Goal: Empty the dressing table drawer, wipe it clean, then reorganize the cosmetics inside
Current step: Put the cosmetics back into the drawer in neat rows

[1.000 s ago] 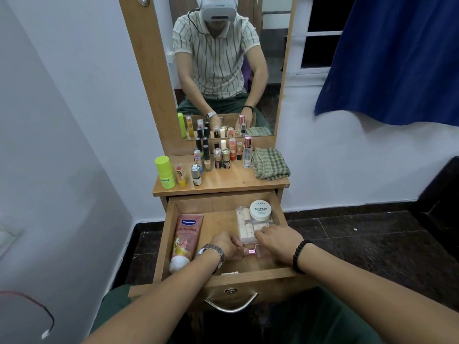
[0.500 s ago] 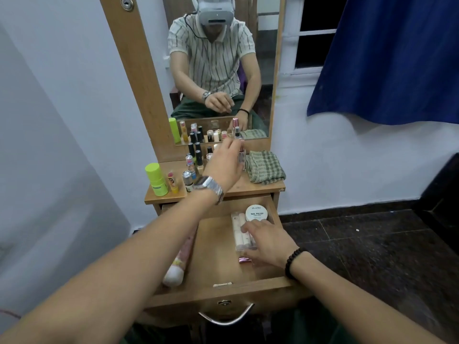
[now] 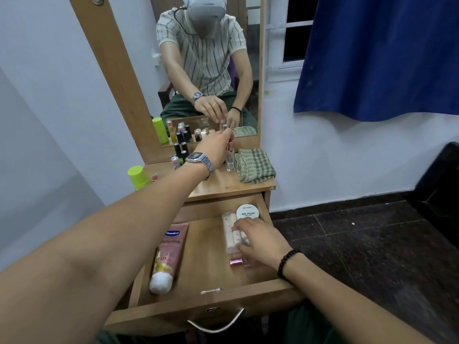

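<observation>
The wooden drawer [image 3: 198, 311] stands pulled out below the dressing table top [image 3: 228, 187]. Inside lie a pink Vaseline tube [image 3: 169, 256], a clear case of pale tubes [image 3: 229, 232], a white nail polish jar [image 3: 247, 211] and a small pink-capped bottle [image 3: 236, 262]. My right hand [image 3: 258, 242] rests on the clear case with fingers spread, its palm over the small bottle. My left hand [image 3: 216, 147] reaches over the table top and pinches the pink cap of a clear glass perfume bottle [image 3: 230, 162] standing there.
A folded green checked cloth [image 3: 254, 165] lies at the right of the table top. Several lipsticks and small bottles [image 3: 180, 151] crowd the left under the mirror [image 3: 211, 70], beside a lime-capped bottle [image 3: 137, 177]. A small white strip [image 3: 210, 291] lies near the drawer front.
My left hand has lifted out of the drawer and reached up to the perfume bottle on the table top. My right hand has stayed in the drawer on the clear case.
</observation>
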The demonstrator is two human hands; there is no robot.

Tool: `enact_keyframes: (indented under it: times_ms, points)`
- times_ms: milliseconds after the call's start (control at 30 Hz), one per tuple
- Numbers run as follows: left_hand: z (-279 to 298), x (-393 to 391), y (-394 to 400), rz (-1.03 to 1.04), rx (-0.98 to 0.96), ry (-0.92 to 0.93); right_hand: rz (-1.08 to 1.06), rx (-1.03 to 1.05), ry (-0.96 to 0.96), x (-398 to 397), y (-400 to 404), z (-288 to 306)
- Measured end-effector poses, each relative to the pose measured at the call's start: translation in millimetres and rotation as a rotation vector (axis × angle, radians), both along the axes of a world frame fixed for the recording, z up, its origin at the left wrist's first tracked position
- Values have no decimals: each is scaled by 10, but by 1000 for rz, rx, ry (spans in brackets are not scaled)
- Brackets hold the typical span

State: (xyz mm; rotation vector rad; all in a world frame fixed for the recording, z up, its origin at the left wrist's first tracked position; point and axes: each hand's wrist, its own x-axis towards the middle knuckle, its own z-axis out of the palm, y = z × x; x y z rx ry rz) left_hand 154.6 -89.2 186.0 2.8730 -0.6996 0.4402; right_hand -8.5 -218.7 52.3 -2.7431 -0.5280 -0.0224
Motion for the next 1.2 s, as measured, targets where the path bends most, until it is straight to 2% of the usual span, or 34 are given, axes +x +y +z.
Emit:
enact_keyframes:
  times_ms: [267, 367, 467, 567, 700, 800, 933, 1000, 1200]
  points:
    - [-98, -62, 2, -15, 47, 50, -41, 124, 10, -11, -1, 40]
    - [-75, -171, 37, -52, -14, 13, -140, 326, -15, -31, -28, 140]
    - [-3, -398, 103, -104, -121, -37, -267, 577, -133, 9, -101, 254]
    - [13, -749, 208, -163, -254, 66, -270, 686, -163, 66, -167, 400]
    - [-216, -1145, 399, -186, -421, 264, -145, 602, -51, 66, -153, 567]
    - [-469, -1334, 506, -123, -513, 389, -73, 431, 22, 25, -114, 568]
    - [-874, -1494, 650, -90, -461, 546, -21, 130, 85, -52, -134, 464]
    - [-999, -1583, 696, -99, -493, 644, 8, 7, 105, -101, -158, 431]
    - [-1185, -1721, 726, -42, -420, 719, 87, -214, 172, -210, -138, 437]
